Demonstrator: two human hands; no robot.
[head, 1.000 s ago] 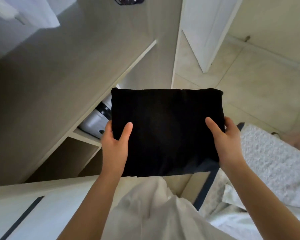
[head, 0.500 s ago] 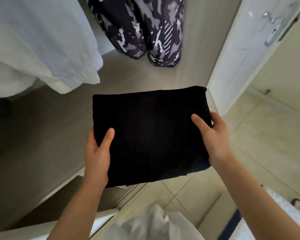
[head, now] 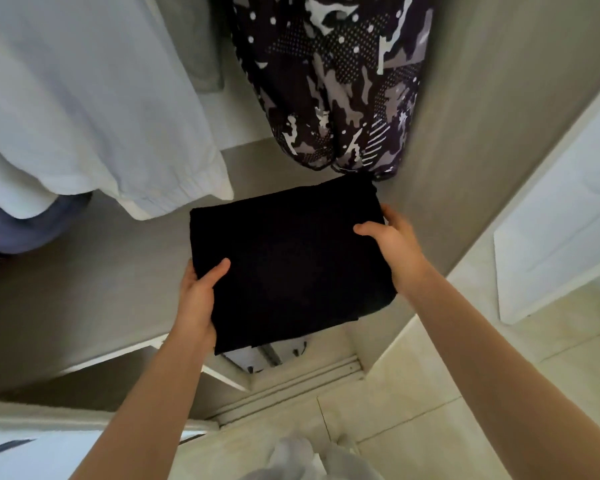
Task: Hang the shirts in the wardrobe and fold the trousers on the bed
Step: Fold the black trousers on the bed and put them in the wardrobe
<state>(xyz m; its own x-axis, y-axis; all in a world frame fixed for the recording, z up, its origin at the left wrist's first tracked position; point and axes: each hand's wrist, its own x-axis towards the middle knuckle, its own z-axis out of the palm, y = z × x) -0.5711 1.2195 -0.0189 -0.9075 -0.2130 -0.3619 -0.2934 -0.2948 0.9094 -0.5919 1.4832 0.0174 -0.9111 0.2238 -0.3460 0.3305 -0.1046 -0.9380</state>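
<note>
The left hand (head: 198, 299) is gripping the near left corner of a folded black garment (head: 288, 265), with the thumb lying on top and the fingers curling underneath. The right hand (head: 392, 247) is gripping the right edge, thumb on top and fingers wrapping round the side. Both bare forearms are reaching forward from the bottom of the view.

The garment is being held flat in the air as a neat dark rectangle at the open front of the wardrobe (head: 465, 116). Its far edge is sitting just beneath the hem of a hanging camouflage garment (head: 329, 91) in dark purple, grey and white. To the left a white garment (head: 84, 98) is hanging, with a grey one (head: 201, 46) behind it and a blue one (head: 32, 226) lower down.

Below the hands, a pale shelf edge (head: 118, 355) and a sliding-door track (head: 291, 386) are showing. A tiled floor (head: 413, 427) is filling the lower right, and a white panelled door (head: 561, 220) is showing at the right.
</note>
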